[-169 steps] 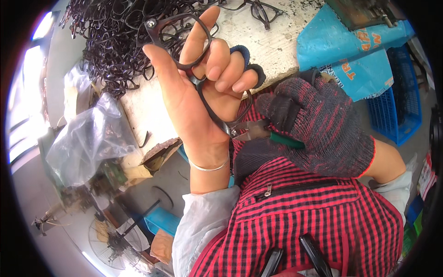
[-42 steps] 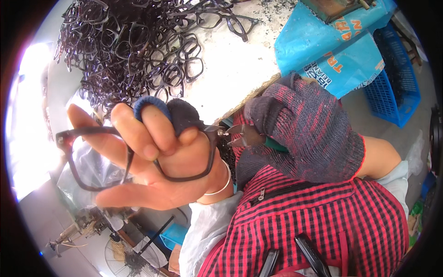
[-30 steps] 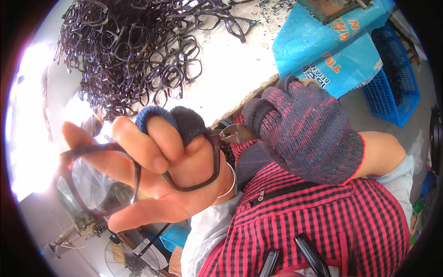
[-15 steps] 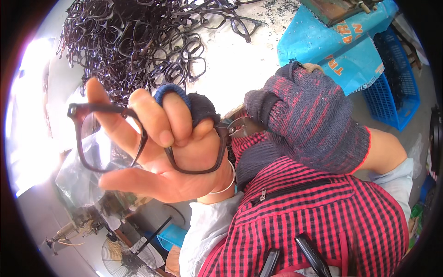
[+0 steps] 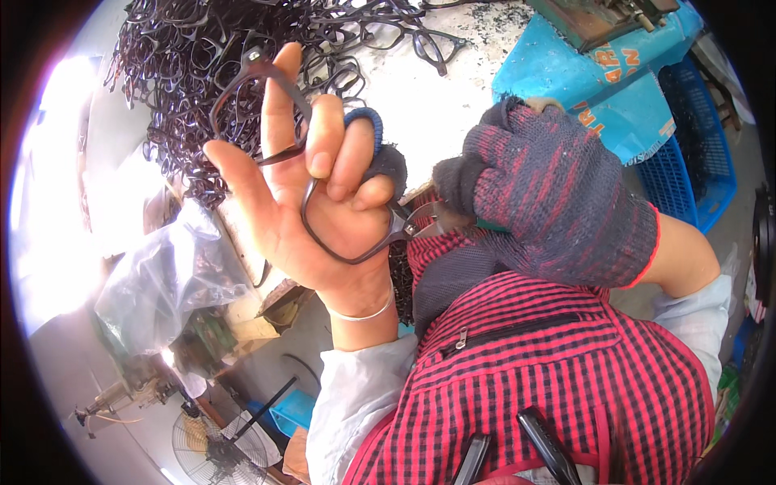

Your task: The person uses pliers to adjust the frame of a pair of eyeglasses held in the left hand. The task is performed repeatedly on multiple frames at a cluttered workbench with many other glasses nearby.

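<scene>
My left hand [image 5: 327, 198] holds a dark plastic eyeglass frame [image 5: 346, 260] by its middle, with the fingers curled over it. The frame is tilted, its far lens opening raised to the upper left around the index finger. Dark and blue finger covers sit on some of those fingers. In a dark grey and red knitted glove, my right hand [image 5: 558, 190] is closed around a metal cutter-like hand tool [image 5: 424, 218]. The tool's jaws meet the frame's near end, beside the hinge area. Most of its handle is hidden in the glove.
A big heap of dark eyeglass frames [image 5: 194, 81] covers the far left of the white worktable [image 5: 404, 105]. Blue printed sheeting [image 5: 566, 89] and a blue plastic basket [image 5: 703, 162] are at the far right. A clear plastic bag [image 5: 170, 275] and a fan [image 5: 218, 440] are at left.
My left hand has turned upward, swinging the eyeglass frame's far end up and to the right. My right hand has barely shifted, and the tool stays at the frame's near end.
</scene>
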Demonstrator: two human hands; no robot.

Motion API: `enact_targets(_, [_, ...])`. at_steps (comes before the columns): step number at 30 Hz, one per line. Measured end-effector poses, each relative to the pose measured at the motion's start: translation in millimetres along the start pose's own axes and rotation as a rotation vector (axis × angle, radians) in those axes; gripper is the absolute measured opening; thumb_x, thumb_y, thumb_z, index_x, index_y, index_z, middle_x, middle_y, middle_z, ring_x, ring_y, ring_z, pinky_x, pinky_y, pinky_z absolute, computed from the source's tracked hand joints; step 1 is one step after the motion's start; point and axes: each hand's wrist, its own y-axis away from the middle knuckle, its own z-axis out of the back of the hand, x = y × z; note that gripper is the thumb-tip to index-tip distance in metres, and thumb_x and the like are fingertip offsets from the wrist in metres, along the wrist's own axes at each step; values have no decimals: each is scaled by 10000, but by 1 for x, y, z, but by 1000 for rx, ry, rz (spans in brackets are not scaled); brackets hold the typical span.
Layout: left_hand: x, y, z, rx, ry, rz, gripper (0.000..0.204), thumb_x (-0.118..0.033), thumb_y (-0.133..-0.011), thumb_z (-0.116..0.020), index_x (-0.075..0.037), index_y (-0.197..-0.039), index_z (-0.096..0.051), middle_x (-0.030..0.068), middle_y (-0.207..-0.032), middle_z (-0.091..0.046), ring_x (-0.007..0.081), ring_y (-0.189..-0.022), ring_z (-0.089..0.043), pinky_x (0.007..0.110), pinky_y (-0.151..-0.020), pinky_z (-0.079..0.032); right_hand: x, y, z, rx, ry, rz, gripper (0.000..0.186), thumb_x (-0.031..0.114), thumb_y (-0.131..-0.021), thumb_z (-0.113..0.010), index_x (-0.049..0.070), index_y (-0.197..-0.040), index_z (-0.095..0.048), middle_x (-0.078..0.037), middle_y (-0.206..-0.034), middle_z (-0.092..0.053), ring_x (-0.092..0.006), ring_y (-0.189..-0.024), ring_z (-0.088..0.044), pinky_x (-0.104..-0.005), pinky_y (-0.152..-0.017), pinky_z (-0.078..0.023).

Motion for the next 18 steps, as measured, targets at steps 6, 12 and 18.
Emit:
enact_targets(6, [-1, 13, -9, -206, -30, 251, 777, -546, -1028, -384, 8, -1536, -188, 9, -768, -331, 95, -651, -305, 224, -500, -293, -6, -10, 6, 191, -100, 145, 320, 273, -778, -710, 126, -1060, -671, -97, -959, -626, -291, -850, -615, -425, -739, -477])
enact_targets(12, [-102, 98, 32, 221, -1600, 770, 655, -524, -840, -715, 20, -1200, -655, 146, -1039, -675, 266, -978, -630, 385, -853, -508, -38, 40, -1, 111, -1745, -622, 573, 318, -951, -605, -6, -1390, -431, -163, -1115, -627, -245, -974, -637, -339, -806, -538])
enact_targets(18, [-83, 30, 61, -196, -2355, -93, 256, 11, -780, -704, -80, -1017, -739, 112, -1118, -670, 283, -1062, -643, 353, -904, -494, -25, 42, -29, 399, -1659, -674, 694, 221, -915, -655, 18, -1483, -312, -176, -1189, -605, -250, -1006, -638, -355, -843, -537])
